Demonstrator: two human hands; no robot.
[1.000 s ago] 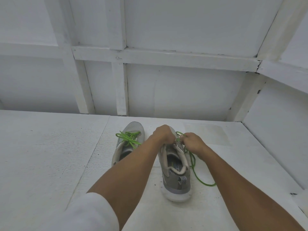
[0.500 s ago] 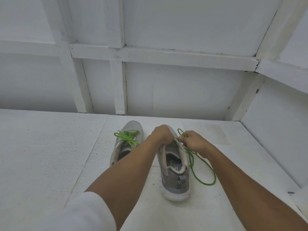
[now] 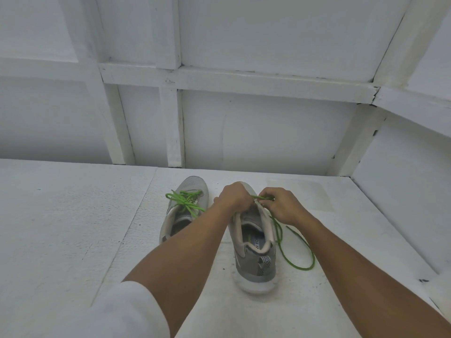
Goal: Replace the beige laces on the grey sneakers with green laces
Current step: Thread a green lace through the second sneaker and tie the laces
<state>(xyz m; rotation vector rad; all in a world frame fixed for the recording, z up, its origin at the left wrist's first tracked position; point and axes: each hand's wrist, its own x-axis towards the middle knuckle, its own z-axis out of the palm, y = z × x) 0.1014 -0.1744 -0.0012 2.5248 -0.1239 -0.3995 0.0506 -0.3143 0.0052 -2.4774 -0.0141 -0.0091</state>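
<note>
On the white table (image 3: pixel 61 228), toward its far edge, the laced sneaker (image 3: pixel 192 186) stands toe to the wall, its tied green lace (image 3: pixel 186 202) done up in a bow. Just right of it, the left hand (image 3: pixel 231 197) is curled down over the throat of the second sneaker (image 3: pixel 255 269), gripping its upper; whether it also pinches lace I can't tell. The right hand (image 3: pixel 283 207) is close beside it, fingertips pinching the loose green lace (image 3: pixel 301 268), which loops back toward the near edge along the shoe's right side. The shoe points straight away from the person, so I'd judge the right hand, the one nearer the slack, is the one to draw it through.
</note>
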